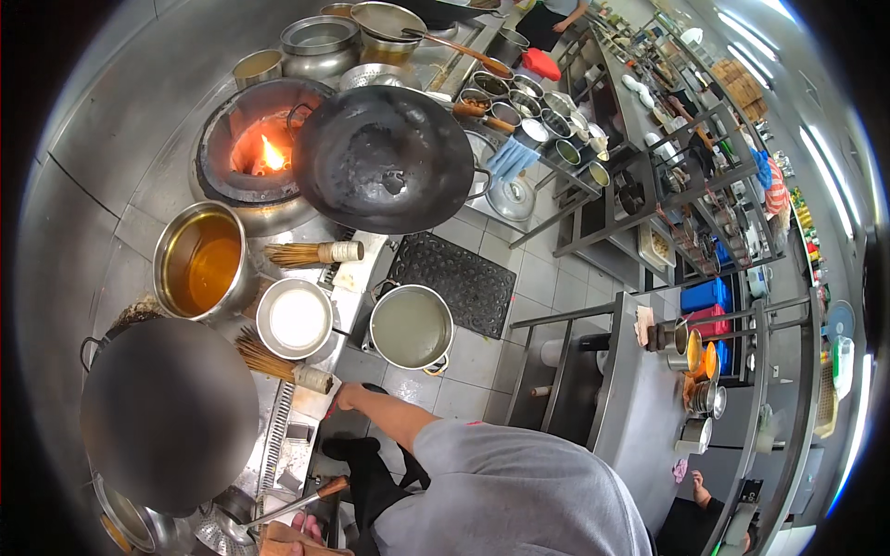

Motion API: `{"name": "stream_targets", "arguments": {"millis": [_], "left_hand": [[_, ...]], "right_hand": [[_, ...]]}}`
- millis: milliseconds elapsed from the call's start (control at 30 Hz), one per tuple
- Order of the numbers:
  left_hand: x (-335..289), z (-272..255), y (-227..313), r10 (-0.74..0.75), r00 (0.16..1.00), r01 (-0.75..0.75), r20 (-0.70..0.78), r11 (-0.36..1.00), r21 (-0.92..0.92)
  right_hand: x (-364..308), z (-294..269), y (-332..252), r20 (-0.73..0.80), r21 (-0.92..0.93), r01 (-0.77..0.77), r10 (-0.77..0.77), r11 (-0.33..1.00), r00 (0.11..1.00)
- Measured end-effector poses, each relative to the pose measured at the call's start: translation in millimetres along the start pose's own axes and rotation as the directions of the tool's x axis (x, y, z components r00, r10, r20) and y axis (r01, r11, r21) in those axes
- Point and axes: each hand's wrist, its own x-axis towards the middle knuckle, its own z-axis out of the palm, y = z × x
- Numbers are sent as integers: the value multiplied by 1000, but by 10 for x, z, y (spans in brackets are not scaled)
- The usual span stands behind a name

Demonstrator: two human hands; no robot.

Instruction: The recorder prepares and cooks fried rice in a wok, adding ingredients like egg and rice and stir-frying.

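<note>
In the head view, the right hand (347, 398) reaches to the stove's front edge beside a small red part (331, 406); it is too small there to tell whether its fingers are together or apart. At the lower edge, the left hand (309, 528) has its fingers against a folded brown cloth (289, 541), partly cut off, so I cannot tell whether they are clamped on it. Just above that cloth, a wooden-handled ladle (295, 505) lies slantwise. Farther left is a blurred dark round shape (171, 417). Two bamboo wok brushes (283, 361) lie on the stove, either side of a saucepan (295, 320) with white contents; a pot of amber liquid (206, 264) stands near them. Beyond, a flame burns in the wok burner (211, 157), with a large black wok (385, 157) overlapping its rim. A two-handled pot of cloudy liquid (411, 326) stands beside the stove front.
</note>
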Motion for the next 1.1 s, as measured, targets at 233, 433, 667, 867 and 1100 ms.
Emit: {"name": "stream_targets", "arguments": {"millis": [233, 433, 667, 867, 1100], "left_hand": [[-126, -116, 60, 67, 997, -69, 36, 996, 48], [-57, -254, 106, 259, 957, -269, 131, 961, 65], [745, -428, -193, 479, 822, -541, 307, 826, 158], [771, 115, 24, 432, 783, -328, 448, 898, -292], [463, 356, 104, 445, 788, -295, 426, 880, -372]], "right_hand": [[-42, 104, 53, -81, 35, -27, 30, 999, 996], [-801, -117, -315, -150, -6, 102, -102, 995, 983], [-2833, -1148, -1809, -453, 728, 642, -534, 242, 714], [-3265, -1566, -2015, -667, 258, 828, -528, 497, 525], [-3712, -2047, -2190, -662, 474, 825, -493, 309, 565]]}}
